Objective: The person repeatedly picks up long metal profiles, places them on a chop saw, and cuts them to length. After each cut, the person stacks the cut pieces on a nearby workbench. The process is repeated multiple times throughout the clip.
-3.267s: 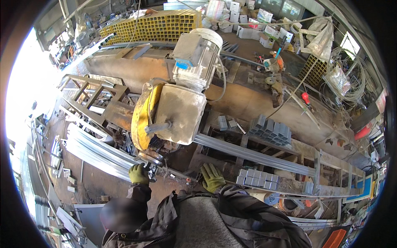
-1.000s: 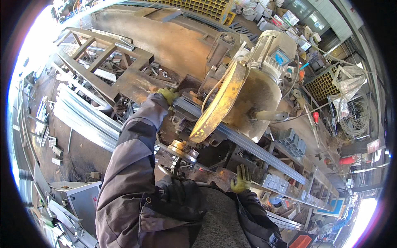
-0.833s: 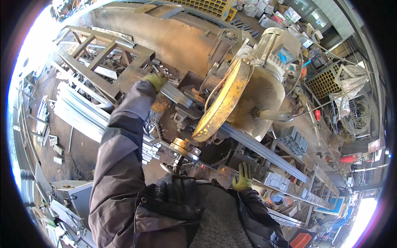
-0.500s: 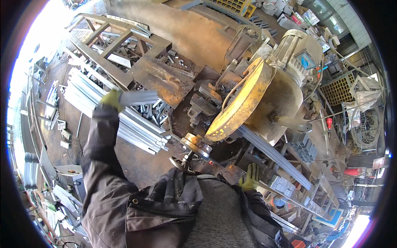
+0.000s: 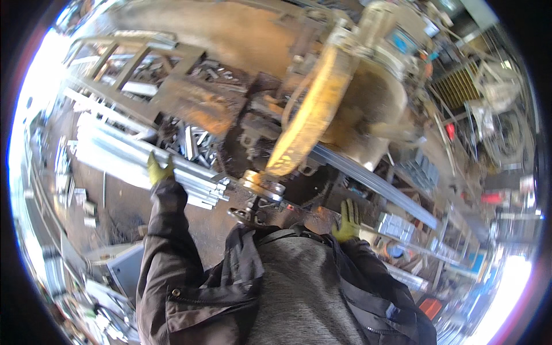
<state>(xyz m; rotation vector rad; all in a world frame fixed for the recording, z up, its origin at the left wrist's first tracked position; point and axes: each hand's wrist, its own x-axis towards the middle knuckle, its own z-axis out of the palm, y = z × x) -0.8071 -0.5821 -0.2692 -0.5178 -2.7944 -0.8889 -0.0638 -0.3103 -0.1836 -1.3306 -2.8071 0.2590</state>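
My left hand (image 5: 160,170), in a yellow-green glove, is beside a bundle of long silvery metal bars (image 5: 115,146). Its thumb and fingers are apart, and no piece shows between them. My right hand (image 5: 347,222), gloved alike, has its fingers stretched out at the front of the saw bench, on the right. Ahead of me stands a cut-off saw with a yellow blade guard (image 5: 307,115). Long grey metal profiles (image 5: 379,188) run out to the right from under the guard. A vise handwheel (image 5: 246,217) sits just in front of my body.
A rusty steel frame (image 5: 131,66) and a heap of metal offcuts (image 5: 198,144) lie at the far left. Stacked square tubes (image 5: 397,226) and more box sections (image 5: 420,169) stand on the right. A grey box (image 5: 127,270) is at the lower left.
My left hand has let go of a short metal piece and come down and nearer to me. My right hand stays about where it was. The whole view has shifted slightly.
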